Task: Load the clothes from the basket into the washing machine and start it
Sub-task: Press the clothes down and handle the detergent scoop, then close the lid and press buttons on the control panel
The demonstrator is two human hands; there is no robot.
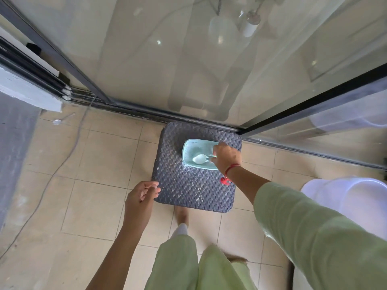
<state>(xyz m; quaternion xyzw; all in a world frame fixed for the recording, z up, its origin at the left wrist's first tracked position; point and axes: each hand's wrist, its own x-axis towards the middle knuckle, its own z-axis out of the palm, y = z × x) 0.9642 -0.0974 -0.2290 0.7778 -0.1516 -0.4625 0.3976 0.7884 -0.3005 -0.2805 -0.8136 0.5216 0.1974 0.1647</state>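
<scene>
The person stands over a dark woven laundry basket (194,181) whose lid is shut, so the clothes, if they are inside, are hidden. The basket sits on the tiled floor (100,160) against the sliding glass door (167,59). On the far right part of the lid rests a pale blue tub (191,149), open at the top, and in it lies a spoon (201,159) heaped with white powder, likely detergent.

The right hand (226,158), with a red thread bracelet (230,170) at the wrist, reaches into the tub; its fingers (215,153) are closed on the spoon handle. The left hand (142,197) is at the near left corner of the basket, fingers curled together with thumb against forefinger, touching or just beside the lid edge; whether it grips the lid cannot be told.

Right of the basket, a white rounded shape (356,197) at the frame edge may be the washing machine, but too little shows to be sure.

The step in hand looks like scooping detergent. Loading seems undone or unverifiable. Next, the spoon should be lifted level to avoid spilling, and the tub must leave the lid before the basket can open.
</scene>
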